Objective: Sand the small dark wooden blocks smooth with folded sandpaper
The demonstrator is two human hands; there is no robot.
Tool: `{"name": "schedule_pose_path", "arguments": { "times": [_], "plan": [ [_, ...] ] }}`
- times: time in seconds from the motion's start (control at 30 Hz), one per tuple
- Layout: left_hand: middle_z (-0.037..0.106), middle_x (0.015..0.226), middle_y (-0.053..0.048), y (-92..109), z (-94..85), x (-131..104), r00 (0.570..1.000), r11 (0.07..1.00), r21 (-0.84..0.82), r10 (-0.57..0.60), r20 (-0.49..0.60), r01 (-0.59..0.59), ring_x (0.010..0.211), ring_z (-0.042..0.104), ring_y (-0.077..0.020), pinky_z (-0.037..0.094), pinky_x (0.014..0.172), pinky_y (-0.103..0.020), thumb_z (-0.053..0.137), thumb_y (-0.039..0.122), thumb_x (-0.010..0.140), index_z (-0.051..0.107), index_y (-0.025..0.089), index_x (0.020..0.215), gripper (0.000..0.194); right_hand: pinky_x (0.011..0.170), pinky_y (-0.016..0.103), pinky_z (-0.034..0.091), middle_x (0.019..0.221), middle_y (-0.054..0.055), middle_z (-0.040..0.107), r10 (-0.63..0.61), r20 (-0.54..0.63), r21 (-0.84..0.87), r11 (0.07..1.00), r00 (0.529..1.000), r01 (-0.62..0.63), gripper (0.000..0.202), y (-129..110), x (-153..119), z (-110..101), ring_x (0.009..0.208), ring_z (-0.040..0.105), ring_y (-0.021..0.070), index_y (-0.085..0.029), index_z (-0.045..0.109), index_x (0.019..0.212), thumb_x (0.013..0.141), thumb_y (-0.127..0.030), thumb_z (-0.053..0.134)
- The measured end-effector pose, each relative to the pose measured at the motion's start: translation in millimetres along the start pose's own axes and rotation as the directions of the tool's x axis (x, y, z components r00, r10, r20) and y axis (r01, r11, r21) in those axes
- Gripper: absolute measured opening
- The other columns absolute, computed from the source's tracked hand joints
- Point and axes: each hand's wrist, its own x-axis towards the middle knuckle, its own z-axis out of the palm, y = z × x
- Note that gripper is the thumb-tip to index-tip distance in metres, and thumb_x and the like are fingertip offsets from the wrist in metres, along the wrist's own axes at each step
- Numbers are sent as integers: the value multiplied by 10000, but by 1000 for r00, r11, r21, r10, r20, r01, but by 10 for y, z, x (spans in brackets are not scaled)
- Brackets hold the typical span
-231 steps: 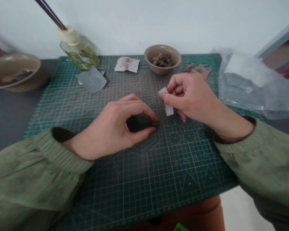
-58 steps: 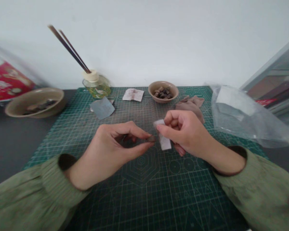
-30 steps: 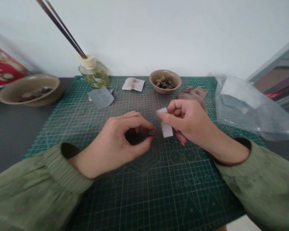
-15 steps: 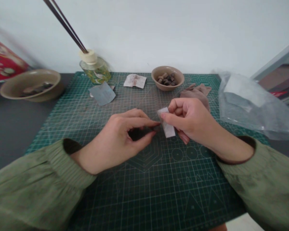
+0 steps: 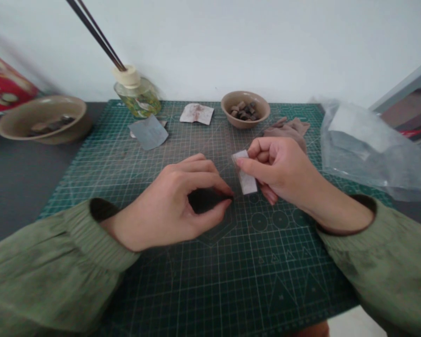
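Observation:
My right hand [image 5: 279,161] pinches a small white rectangular strip [image 5: 249,182] between thumb and fingers. The strip is tilted and has a clear-looking left edge. Just left of it, my left hand [image 5: 182,201] is closed in a pinch, thumb tip against fingertips. Something small and dark may be between those tips, but it is too small to name. A narrow gap separates the left fingertips from the strip. Both hands are above the green gridded cutting mat [image 5: 210,290]. Behind the right hand lies a crumpled brownish cloth [image 5: 289,127], partly hidden.
A bowl of small brown and dark pieces [image 5: 244,122] stands at the back; a second bowl [image 5: 56,135] is on the left. Grey sandpaper [image 5: 149,132], a stained white sheet [image 5: 196,113] and a reed diffuser [image 5: 138,98] lie along the back. At right is a clear plastic bag [image 5: 368,164].
The left fingertips have moved slightly down, away from the strip's edge, and pinch closer together. My right hand still holds the strip. The whole view has shifted a little.

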Motion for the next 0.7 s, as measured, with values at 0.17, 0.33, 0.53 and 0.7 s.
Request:
{"name": "schedule_pose_path", "arguments": {
  "times": [0.17, 0.33, 0.53, 0.7],
  "plan": [
    [780, 1265, -89, -13, 9, -11, 1000, 999, 44, -14, 22, 13, 1193, 725, -291, 587, 1066, -452, 780, 229, 960, 863, 267, 1203, 259, 276, 207, 340, 488, -69, 639, -27, -6, -23, 999, 1000, 27, 404, -3, -8, -14, 296, 495, 96, -241, 622, 795, 938, -454, 935],
    [776, 1237, -83, -39, 25, -18, 999, 998, 60, -29, 46, 26, 1183, 726, -281, 587, 1040, -430, 754, 238, 1000, 849, 276, 1198, 222, 283, 217, 334, 480, -64, 621, -30, -28, -57, 998, 999, 28, 422, -14, -11, -18, 302, 488, 99, -245, 625, 787, 947, -497, 923],
    [827, 948, 7, -31, 35, -6, 965, 969, -25, -247, -83, 246, 806, 723, -188, 539, 749, -324, 851, 325, 949, 816, 279, 1018, 90, 274, 218, 307, 481, -47, 642, 3, 36, -63, 998, 999, 0, 427, -27, -3, -39, 294, 479, 97, -241, 633, 757, 944, -497, 921],
    [838, 889, 11, -65, 58, -8, 946, 949, -83, -311, -91, 304, 772, 729, -193, 554, 718, -317, 928, 391, 884, 861, 294, 973, 148, 275, 198, 235, 444, -43, 629, 88, 121, -110, 991, 989, -75, 412, -27, -3, -49, 273, 469, 90, -229, 638, 728, 932, -442, 925]
  ]
}}
